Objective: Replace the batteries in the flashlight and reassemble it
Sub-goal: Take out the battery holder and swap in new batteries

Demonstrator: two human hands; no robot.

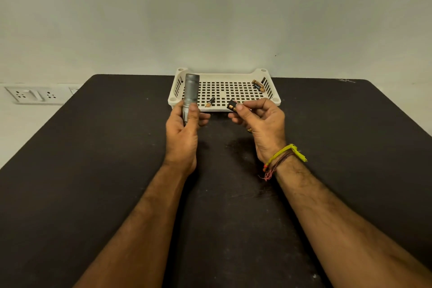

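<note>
My left hand [184, 128] grips a grey metal flashlight body [191, 91], held upright with its upper end above my fingers. My right hand [261, 121] pinches a small black holder with copper-topped batteries [232, 105] between thumb and fingers, to the right of the flashlight and apart from it. A loose black and copper battery [210, 102] lies in the white perforated tray [224, 76] near its front edge. Another battery or two [258, 85] rest at the tray's far right corner.
The tray stands at the back middle of a dark table [93, 170], against a pale wall. A white socket strip [35, 94] is on the wall at left. Thread bands circle my right wrist [282, 156].
</note>
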